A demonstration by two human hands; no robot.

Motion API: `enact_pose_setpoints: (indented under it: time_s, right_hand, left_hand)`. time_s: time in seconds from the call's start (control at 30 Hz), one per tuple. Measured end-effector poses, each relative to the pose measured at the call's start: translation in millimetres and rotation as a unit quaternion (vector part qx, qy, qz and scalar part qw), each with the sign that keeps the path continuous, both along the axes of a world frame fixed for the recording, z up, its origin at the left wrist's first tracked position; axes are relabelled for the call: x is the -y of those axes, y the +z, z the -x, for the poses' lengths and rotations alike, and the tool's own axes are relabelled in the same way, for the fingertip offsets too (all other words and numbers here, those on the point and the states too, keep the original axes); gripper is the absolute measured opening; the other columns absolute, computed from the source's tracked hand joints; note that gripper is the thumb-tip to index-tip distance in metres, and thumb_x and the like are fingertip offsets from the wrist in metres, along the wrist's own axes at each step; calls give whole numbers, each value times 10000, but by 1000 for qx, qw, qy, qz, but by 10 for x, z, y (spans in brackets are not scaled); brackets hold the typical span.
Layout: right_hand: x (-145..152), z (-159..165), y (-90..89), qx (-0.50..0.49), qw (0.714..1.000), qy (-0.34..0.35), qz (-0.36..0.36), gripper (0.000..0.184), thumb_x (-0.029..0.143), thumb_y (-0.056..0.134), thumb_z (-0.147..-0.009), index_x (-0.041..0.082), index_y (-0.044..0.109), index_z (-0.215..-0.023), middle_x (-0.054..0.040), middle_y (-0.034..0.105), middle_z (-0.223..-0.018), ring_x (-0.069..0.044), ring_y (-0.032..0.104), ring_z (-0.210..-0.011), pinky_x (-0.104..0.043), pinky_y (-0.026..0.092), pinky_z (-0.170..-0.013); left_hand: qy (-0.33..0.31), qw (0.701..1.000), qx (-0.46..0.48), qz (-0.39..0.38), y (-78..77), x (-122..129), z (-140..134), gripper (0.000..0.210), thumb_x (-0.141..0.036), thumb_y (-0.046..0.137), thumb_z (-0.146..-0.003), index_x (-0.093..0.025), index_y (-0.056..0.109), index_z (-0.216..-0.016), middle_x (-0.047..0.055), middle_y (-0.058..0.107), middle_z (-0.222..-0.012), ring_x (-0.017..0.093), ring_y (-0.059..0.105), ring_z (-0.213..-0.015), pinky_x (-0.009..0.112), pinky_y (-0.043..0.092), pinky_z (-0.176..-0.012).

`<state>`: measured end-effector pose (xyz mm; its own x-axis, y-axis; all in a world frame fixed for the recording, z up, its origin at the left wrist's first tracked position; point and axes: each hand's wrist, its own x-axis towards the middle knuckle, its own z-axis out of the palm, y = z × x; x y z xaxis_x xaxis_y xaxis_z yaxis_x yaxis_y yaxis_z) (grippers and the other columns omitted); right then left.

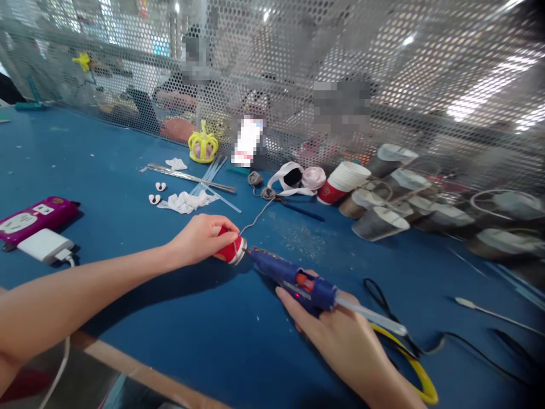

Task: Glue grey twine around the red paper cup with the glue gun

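Note:
My left hand (210, 238) is closed round a small red paper cup (230, 248), which lies tilted on its side with its white rim toward the right. From the cup a strand of grey yarn (255, 218) runs up to small grey yarn balls (268, 193). In my right hand (336, 335) is a blue hot glue gun (293, 275); a clear glue stick (372, 320) sticks out of its back and a small red light glows on its side. The gun's nozzle is at the cup's rim; whether it touches is unclear.
Stacked paper cups (344, 180) and several grey yarn-covered cups (380, 222) stand at right. A purple power strip (38, 218) with a white charger (46, 246) lies at left. Behind are a phone (247, 141), a yellow crown (203, 145) and a perforated metal screen (272, 62). Black cable (468, 341) lies at right.

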<state>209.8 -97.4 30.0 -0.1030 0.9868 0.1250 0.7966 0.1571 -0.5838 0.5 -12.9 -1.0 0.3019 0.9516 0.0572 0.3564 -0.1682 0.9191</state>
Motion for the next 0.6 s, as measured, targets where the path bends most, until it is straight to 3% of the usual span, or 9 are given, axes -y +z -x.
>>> enact_pose_setpoints:
  time_s: [0.1, 0.23, 0.4, 0.6]
  right_hand:
    - [1, 23, 41, 26, 1000, 13, 7, 195, 374, 467, -770, 246, 604, -714, -28, 615, -556, -176, 532, -468, -294, 463, -495]
    - [36, -13, -30, 38, 999, 16, 16, 170, 383, 484, -781, 244, 581, -759, 1, 605, -556, -155, 497, -441, -270, 447, -462]
    - [66, -62, -124, 40, 999, 15, -5, 142, 388, 543, -768, 248, 564, -753, 20, 620, -584, -146, 530, -475, -250, 452, -487]
    - [66, -45, -90, 58, 998, 23, -20, 125, 366, 536, -777, 246, 560, -752, 32, 607, -568, -135, 521, -461, -234, 438, -467]
  left_hand:
    - [4, 1000, 0, -2, 16, 11, -7, 207, -287, 545, -722, -148, 681, -794, 42, 695, -682, 146, 603, -604, 208, 444, -534]
    - [-1, 1000, -2, -12, 25, 16, -12, 207, -275, 546, -716, -145, 686, -795, 44, 695, -681, 146, 603, -605, 206, 442, -531]
    - [5, 1000, -4, -8, 32, 23, -19, 217, -280, 538, -721, -144, 686, -800, 50, 702, -693, 156, 616, -615, 221, 456, -544]
    - [9, 1000, -19, -19, 45, 31, -22, 220, -278, 536, -724, -139, 685, -805, 61, 707, -714, 166, 623, -626, 232, 463, -551]
